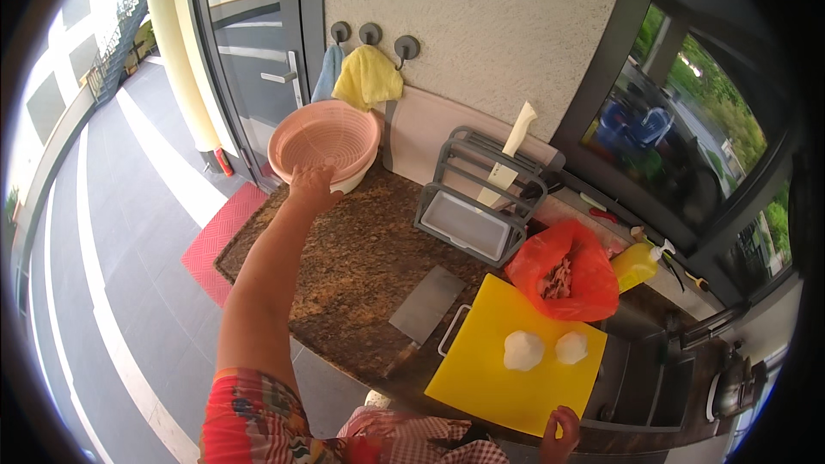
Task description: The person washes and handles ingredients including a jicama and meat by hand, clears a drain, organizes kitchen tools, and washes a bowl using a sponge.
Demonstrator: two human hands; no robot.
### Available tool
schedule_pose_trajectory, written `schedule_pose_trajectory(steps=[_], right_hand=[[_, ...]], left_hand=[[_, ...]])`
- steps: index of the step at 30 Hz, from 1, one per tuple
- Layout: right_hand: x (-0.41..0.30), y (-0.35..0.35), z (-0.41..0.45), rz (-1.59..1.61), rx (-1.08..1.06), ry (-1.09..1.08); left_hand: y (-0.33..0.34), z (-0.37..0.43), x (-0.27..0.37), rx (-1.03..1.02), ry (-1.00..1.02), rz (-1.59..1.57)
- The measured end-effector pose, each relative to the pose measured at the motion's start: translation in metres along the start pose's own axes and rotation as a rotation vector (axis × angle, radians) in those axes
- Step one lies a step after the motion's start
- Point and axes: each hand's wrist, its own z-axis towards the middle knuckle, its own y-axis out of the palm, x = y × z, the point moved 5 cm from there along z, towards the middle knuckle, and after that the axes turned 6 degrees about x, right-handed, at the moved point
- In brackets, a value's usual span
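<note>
My left hand (314, 187) reaches out to the pink plastic colander (351, 121), its fingers over the near rim. This colander sits in a white bowl (354, 180) on the far left of the worktop. Low in the view, my right hand (561, 430) is loosely curled at the front edge of the yellow cutting board (480, 367), with nothing visible in it. Two peeled white vegetables, a larger one (523, 350) and a smaller one (572, 348), rest on the board. Left of it lies a cleaver (427, 304), blade flat on the stone.
A red plastic bag (593, 270) with scraps overlaps the board's back edge. Behind stand a grey rack (425, 212) and a yellow pump bottle (635, 265). The sink (638, 374) is to the right. Cloths (367, 74) hang above the brown stone worktop (348, 258).
</note>
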Motion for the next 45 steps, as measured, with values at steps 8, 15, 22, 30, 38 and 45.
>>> schedule_pose_trajectory(steps=[8,15,22,30,38,45], right_hand=[[-0.052,0.039,0.002,-0.010,-0.122,0.037],[-0.093,0.117,0.062,0.275,-0.120,-0.062],[-0.211,0.240,0.151,0.377,-0.365,-0.511],[-0.300,0.381,0.200,0.014,-0.447,-0.805],[-0.319,0.426,0.217,-0.199,-0.905,-0.901],[-0.336,0.424,0.226,0.046,-0.965,-0.802]], left_hand=[[-0.028,-0.033,-0.005,0.017,0.174,-0.205],[-0.131,-0.110,0.002,0.239,0.251,-0.518],[-0.198,-0.193,-0.068,0.463,0.063,-0.289],[-0.167,-0.341,-0.131,0.366,-0.292,-0.256],[-0.138,-0.437,-0.156,0.245,-0.604,-0.272],[-0.129,-0.450,-0.162,0.250,-0.683,-0.299]])
